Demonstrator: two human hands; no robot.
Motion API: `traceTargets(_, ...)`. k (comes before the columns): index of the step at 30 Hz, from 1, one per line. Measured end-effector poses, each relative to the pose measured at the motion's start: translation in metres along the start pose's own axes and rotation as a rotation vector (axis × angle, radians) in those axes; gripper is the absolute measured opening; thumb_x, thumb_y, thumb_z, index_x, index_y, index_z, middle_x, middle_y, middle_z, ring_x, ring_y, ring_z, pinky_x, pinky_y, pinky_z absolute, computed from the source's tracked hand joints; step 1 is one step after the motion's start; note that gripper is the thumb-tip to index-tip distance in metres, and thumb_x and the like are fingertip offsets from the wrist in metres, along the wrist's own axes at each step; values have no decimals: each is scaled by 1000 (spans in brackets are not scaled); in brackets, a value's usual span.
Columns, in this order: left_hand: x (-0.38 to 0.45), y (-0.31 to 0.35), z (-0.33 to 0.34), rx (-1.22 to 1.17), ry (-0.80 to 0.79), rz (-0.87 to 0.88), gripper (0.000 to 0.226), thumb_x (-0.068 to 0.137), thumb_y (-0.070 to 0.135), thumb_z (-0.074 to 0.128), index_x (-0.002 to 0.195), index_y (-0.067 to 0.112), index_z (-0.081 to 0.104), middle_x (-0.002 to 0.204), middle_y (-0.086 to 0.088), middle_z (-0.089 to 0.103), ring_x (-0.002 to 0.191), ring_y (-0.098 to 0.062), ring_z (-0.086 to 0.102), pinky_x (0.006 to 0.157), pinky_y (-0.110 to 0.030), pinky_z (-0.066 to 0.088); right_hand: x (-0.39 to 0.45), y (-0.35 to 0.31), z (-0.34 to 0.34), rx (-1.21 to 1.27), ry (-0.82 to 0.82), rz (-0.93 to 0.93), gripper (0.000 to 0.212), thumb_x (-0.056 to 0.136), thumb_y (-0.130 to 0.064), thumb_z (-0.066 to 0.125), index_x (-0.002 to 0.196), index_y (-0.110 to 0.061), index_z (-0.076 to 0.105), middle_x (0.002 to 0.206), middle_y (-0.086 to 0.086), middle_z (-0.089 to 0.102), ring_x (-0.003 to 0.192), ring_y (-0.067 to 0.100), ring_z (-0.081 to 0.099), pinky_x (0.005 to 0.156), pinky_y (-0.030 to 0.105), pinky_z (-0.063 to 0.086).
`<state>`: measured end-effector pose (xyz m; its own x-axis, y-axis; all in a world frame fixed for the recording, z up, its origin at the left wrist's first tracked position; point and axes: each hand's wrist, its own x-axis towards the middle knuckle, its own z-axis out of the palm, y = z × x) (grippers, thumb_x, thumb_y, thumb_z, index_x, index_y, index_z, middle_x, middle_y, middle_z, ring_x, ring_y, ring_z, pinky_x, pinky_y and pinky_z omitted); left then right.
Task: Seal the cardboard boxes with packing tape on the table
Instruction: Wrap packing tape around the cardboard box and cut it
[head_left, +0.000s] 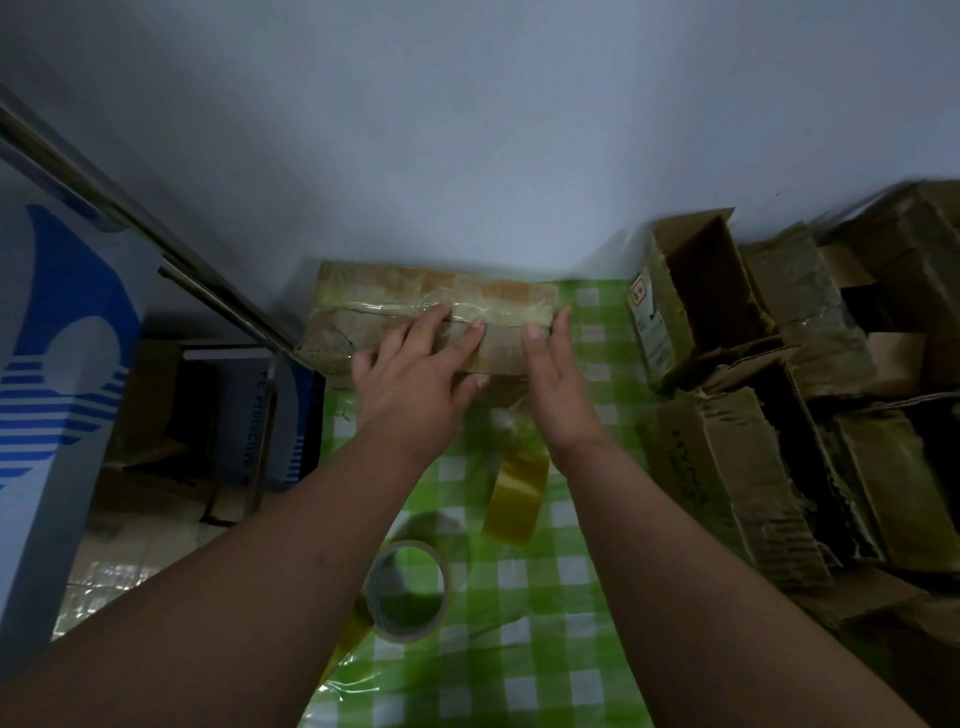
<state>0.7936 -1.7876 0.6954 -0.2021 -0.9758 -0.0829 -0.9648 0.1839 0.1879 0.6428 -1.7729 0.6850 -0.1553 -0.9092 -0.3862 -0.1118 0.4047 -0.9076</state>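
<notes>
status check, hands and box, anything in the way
Left hand and right hand flat on taped box. Tape roll loose nearby. Nothing blocking.

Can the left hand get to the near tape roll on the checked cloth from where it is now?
Probably yes. The left hand lies flat on the taped brown cardboard box, holding nothing. The clear-brown packing tape roll lies nearer, under that forearm, on the green checked tablecloth; nothing blocks it.
</notes>
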Motion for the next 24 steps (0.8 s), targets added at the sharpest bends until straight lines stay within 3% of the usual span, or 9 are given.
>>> traceTargets(3, 6, 1, -1, -12, 4, -6, 55, 91, 61, 48, 144, 54, 34, 159, 17, 18, 138, -17, 21, 94, -37, 16, -4, 9, -9, 16, -65, 62, 75, 95, -67, 27, 157, -34, 2, 163, -5, 14, 148, 15, 19, 120, 36, 18)
traceTargets(6, 11, 5, -3, -27, -10, -9, 54, 92, 61, 47, 144, 53, 35, 158, 17, 18, 135, -18, 20, 93, -37, 14, -12, 35, -17, -162, -77, 55, 84, 82, -86, 21, 153, -42, 21, 156, -5, 36, 143, 20, 33, 119, 49, 24)
traceTargets(11, 19, 7, -8, -46, -40, -23, 53, 92, 61, 47, 143, 53, 35, 158, 16, 20, 135, -19, 21, 94, -37, 16, -13, 39, -24, -201, 141, -62, 66, 93, -55, 29, 152, -27, 31, 157, -5, 34, 145, 15, 29, 120, 48, 23)
traceTargets(14, 21, 6, -9, -50, -40, -21, 53, 91, 62, 48, 142, 54, 36, 157, 16, 21, 135, -19, 22, 90, -35, 14, 0, 33, -20, -343, 134, -188, 66, 95, -58, 26, 151, -25, 36, 149, -2, 48, 137, 16, 43, 113, 53, 32)
traceTargets(18, 27, 8, -11, -43, -58, -30, 52, 91, 63, 47, 142, 55, 36, 157, 17, 21, 134, -18, 21, 94, -38, 16, 5, 31, -17, -527, 112, -201, 72, 91, -65, 22, 151, -27, 36, 141, -4, 56, 127, 21, 50, 109, 54, 35)
traceTargets(22, 30, 7, -13, -48, -73, -27, 53, 91, 64, 47, 141, 56, 36, 157, 17, 22, 134, -17, 22, 94, -39, 17, 5, 37, -17, -526, 137, -210, 57, 95, -54, 31, 142, -26, 47, 124, -1, 65, 111, 25, 60, 98, 55, 45)
traceTargets(24, 30, 6, -14, -56, -76, -23, 52, 90, 64, 49, 140, 56, 37, 156, 17, 22, 134, -17, 22, 94, -39, 18, 5, 43, -16, -546, 130, -174, 49, 98, -47, 36, 144, -32, 43, 121, 0, 67, 107, 26, 62, 96, 52, 48)
